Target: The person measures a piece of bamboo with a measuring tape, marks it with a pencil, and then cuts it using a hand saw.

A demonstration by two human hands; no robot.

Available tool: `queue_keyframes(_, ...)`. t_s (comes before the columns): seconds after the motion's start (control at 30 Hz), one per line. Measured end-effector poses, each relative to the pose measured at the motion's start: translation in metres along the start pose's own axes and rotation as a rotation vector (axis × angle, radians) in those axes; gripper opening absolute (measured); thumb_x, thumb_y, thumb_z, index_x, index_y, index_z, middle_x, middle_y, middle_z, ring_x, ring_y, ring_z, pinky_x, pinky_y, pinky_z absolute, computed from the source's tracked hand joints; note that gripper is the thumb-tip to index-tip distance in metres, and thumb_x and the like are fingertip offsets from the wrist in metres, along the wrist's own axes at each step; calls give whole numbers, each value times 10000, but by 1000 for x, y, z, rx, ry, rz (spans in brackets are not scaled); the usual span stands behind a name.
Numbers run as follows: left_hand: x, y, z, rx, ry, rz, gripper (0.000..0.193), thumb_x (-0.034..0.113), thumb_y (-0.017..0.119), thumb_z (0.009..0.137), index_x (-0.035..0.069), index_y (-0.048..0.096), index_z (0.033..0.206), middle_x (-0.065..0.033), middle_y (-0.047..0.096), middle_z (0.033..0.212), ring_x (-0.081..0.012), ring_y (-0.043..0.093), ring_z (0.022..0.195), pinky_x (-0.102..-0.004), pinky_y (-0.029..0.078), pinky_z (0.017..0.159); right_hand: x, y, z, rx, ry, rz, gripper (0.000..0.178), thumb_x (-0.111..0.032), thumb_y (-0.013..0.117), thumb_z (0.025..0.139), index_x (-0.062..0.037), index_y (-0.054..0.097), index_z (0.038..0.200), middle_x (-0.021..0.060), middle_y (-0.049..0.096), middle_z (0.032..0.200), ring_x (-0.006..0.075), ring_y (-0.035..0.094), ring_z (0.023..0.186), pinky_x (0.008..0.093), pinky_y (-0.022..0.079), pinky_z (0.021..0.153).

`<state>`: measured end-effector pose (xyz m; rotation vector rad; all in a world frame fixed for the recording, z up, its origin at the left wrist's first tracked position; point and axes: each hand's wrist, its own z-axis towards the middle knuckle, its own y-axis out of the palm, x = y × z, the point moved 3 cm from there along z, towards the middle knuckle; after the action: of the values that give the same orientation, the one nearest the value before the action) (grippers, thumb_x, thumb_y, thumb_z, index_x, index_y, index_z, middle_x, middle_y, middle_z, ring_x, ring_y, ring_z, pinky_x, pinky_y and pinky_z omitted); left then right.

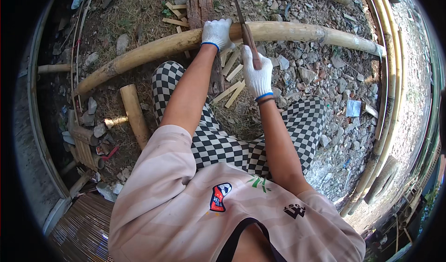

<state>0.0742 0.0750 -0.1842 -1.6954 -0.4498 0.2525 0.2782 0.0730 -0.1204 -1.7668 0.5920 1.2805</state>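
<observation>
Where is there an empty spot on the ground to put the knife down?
Gravel right of the right knee, between the long bamboo pole and the paper scrap, looks free. Dry grass between the short bamboo piece and the pole is another patch. It is crowded by the right hand holding the knife: bamboo strips lie there.

- A short cut bamboo piece (134, 113) lies by my left knee.
- Split bamboo strips (231, 91) lie scattered on the gravel (325, 76) (pale ones, mostly ahead of me).
- Long bamboo poles (389, 90) curve along my right.
- A woven mat (83, 229) lies behind, left.
</observation>
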Motion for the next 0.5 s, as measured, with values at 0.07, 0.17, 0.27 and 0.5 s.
queue_keyframes(0.07,-21,10,0,11,-44,-3,747,459,897,692,154,638,1323,-112,741,1188,-326,723,1117,-461,540,986,-26,23,20,17,39,-85,547,-457,630,1064,62,692,903,170,609,629,161,444,601,392,475,596)
queue_keyframes(0.17,-18,18,-20,117,-19,26,660,439,905,690,154,642,1226,-108,739,1125,-315,730,1074,-466,543,953,-19,0,-31,-84,149,-70,521,-448,620,1067,51,711,946,211,642,672,283,621,598,409,502,620)
queue_keyframes(0.27,-19,10,-22,25,-33,18,723,463,908,679,167,616,1270,-100,729,1161,-293,723,1073,-496,533,948,-34,-49,-133,-168,197,-76,343,-326,644,1069,3,737,1098,174,691,754,244,678,651,364,537,646)
queue_keyframes(0.5,-7,14,-9,173,2,17,637,442,874,714,156,641,1233,-88,739,1100,-297,729,1054,-479,534,921,-13,9,13,-33,66,-65,497,-416,625,1069,53,713,931,204,626,659,261,572,570,393,491,615)
